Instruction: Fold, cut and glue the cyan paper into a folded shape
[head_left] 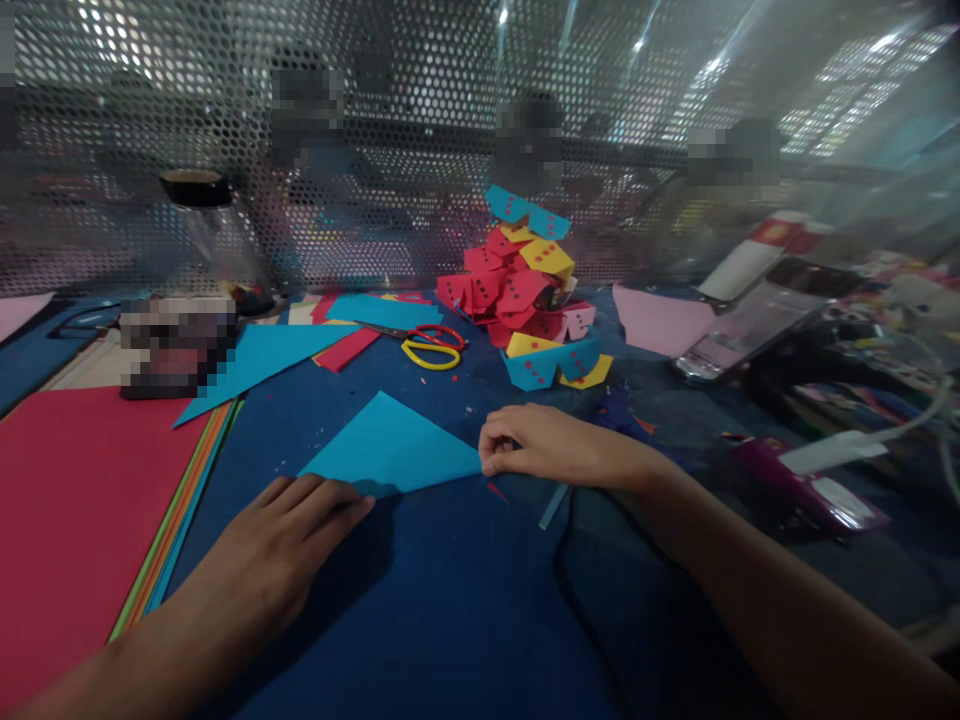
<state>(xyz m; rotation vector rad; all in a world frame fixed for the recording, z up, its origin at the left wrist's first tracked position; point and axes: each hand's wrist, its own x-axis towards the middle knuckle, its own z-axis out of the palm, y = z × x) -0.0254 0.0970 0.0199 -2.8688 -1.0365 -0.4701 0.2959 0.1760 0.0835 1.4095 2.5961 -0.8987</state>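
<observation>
A triangular sheet of blue paper (390,445) lies on the dark blue tabletop in front of me. My left hand (289,530) rests across its lower left corner, fingers stretched out and pressing lightly on the near edge. At the opposite corner, the thumb and fingertips of my right hand (544,440) pinch the paper. Just beyond the sheet lie scissors (433,350) with red and yellow handles, partly on other cut paper. Small paper scraps are scattered around the sheet.
A pile of folded red, yellow and blue paper pieces (517,290) stands at the back. Stacked coloured sheets (97,500) lie left, below a pixelated dark object (176,350). Clear bottles (221,240) (750,320) and a purple device with a cable (810,485) flank the workspace.
</observation>
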